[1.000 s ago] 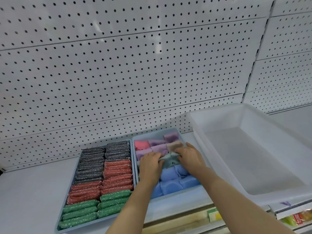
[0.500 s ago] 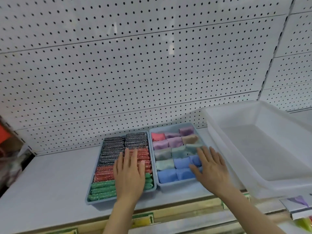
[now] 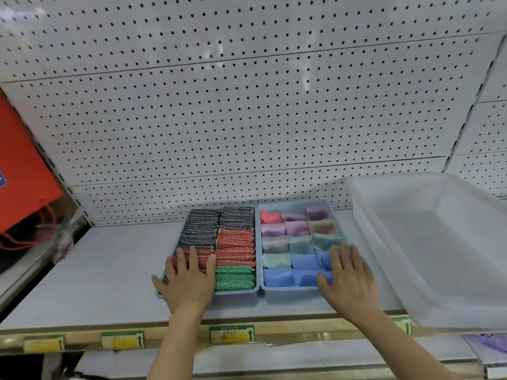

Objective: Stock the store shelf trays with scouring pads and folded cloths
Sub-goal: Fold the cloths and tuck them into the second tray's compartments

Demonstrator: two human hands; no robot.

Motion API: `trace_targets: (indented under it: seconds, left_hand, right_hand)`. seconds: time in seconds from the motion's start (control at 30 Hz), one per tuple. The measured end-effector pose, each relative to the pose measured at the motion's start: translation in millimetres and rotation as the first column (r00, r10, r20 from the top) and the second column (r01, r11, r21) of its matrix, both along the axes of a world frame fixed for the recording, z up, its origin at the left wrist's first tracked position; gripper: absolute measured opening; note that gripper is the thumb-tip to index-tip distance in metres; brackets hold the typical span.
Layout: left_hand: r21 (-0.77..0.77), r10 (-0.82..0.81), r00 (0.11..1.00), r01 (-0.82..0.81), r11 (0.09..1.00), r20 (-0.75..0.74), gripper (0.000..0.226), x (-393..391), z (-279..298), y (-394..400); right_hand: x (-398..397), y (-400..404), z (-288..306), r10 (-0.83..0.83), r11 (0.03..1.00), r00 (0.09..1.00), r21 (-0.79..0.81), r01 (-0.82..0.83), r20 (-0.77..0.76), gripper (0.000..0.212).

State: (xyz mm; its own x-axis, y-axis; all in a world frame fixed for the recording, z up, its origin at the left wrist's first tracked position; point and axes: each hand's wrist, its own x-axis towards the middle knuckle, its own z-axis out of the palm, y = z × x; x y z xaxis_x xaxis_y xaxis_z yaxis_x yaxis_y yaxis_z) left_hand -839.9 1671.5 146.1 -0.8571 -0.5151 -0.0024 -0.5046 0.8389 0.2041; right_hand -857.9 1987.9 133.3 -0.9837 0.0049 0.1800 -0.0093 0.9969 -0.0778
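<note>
Two blue trays stand side by side on the white shelf [image 3: 104, 275]. The left tray [image 3: 236, 291] is packed with rows of scouring pads [image 3: 236, 242] in black, red and green. The right tray [image 3: 290, 289] holds folded cloths [image 3: 296, 229] in red, purple, tan, grey-green and blue. My left hand [image 3: 189, 281] lies flat, fingers straight, on the near left pads. My right hand [image 3: 348, 281] lies flat with spread fingers over the near right corner of the cloth tray.
A large translucent white bin [image 3: 439, 242] with nothing visible inside stands on the shelf to the right, its corner overhanging the front edge. Perforated white back panels rise behind. A red bag [image 3: 22, 174] hangs at the far left. Price labels [image 3: 231, 334] line the shelf's front rail.
Both hands left the grey-green cloth in the middle of the cloth tray. The left moved onto the scouring pads, the right to the tray's near right corner; both now lie flat.
</note>
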Motion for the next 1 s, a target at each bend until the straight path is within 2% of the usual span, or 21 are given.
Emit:
trace_targets:
  seconds: [0.1,0.37,1.0]
  left_hand:
    - [0.0,0.017,0.999,-0.017,1.0,0.029,0.079,1.6,2.8,1.6]
    - [-0.006,0.006,1.0,-0.006,1.0,0.029,0.079,4.1,6.5,3.5]
    - [-0.03,-0.007,0.998,0.009,1.0,0.069,0.08,1.4,8.6,1.5]
  right_hand:
    - [4.2,0.5,-0.8,-0.007,1.0,1.0,-0.015,0.006,-0.005,0.081]
    - [-2.8,-6.0,9.2,-0.038,0.999,0.999,-0.016,0.038,0.024,0.103]
    - [3.8,-3.0,12.6,-0.033,0.999,0.999,-0.002,0.033,0.041,0.097]
